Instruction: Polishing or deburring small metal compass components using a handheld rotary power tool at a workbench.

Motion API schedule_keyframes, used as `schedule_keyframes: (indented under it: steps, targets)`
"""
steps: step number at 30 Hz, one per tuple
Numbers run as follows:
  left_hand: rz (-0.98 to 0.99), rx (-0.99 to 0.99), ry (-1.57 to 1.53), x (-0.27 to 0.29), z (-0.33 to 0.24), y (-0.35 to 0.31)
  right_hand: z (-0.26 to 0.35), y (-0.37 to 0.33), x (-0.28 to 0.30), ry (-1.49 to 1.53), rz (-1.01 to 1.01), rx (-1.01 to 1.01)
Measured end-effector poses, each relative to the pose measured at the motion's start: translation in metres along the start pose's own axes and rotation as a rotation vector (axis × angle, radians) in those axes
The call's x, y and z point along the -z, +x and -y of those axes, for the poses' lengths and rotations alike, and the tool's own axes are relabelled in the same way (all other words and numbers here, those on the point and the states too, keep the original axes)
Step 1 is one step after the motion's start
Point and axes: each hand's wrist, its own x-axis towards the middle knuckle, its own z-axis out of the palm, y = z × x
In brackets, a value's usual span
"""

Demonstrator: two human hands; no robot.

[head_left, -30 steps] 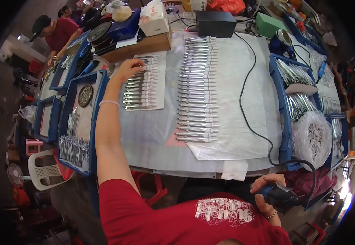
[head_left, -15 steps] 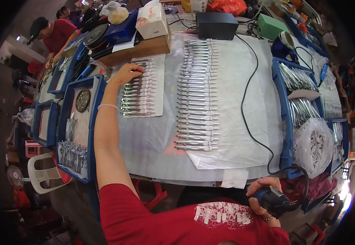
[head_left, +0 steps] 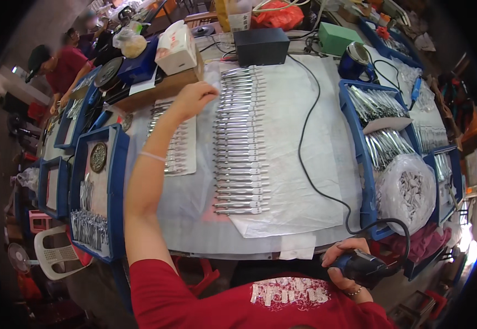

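Note:
My left hand (head_left: 195, 100) is over the far end of the middle column, its fingers pinched together. Whatever they hold, if anything, is too small to make out. Beneath lies a long column of slim silver metal pieces (head_left: 242, 145), side by side on white cloth. A shorter column of similar pieces (head_left: 177, 151) lies left of it, partly hidden by my left forearm. Low at the right, off the table's near edge, my right hand (head_left: 343, 263) wraps round a dark corded hand-held device (head_left: 362, 265).
A black cord (head_left: 303, 137) runs from the black box (head_left: 261, 46) across the cloth to the device. Blue trays (head_left: 365, 164) of metal pieces and a plastic bag (head_left: 410, 192) stand at right; another blue tray (head_left: 119, 192) stands at left. A person (head_left: 65, 68) works far left.
My left hand has moved right, from the shorter column to the far end of the long one. The whole view has shifted slightly. My right hand still holds the device.

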Motion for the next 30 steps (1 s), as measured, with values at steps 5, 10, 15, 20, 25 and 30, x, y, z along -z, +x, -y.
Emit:
schedule_keyframes:
  steps: [5, 10, 15, 20, 25, 30]
  targets:
    - [-0.205, -0.035, 0.088, -0.062, 0.009, 0.081, 0.004, 0.002, 0.006, -0.001, 0.010, 0.013]
    - [-0.202, 0.037, 0.114, -0.088, 0.027, 0.124, 0.001, 0.001, 0.016, -0.037, -0.036, 0.029]
    - [-0.053, 0.063, 0.023, -0.086, 0.034, 0.137, -0.004, 0.007, 0.026, 0.018, -0.045, -0.033]
    - [-0.013, 0.054, 0.072, -0.084, 0.043, 0.134, 0.002, 0.018, 0.022, -0.020, -0.038, -0.054]
    - [-0.077, 0.033, 0.141, -0.084, 0.039, 0.127, 0.003, 0.018, 0.024, -0.064, -0.010, -0.086]
    - [-0.342, -0.071, 0.022, -0.066, 0.010, 0.105, 0.006, 0.003, 0.023, -0.071, 0.095, -0.017]
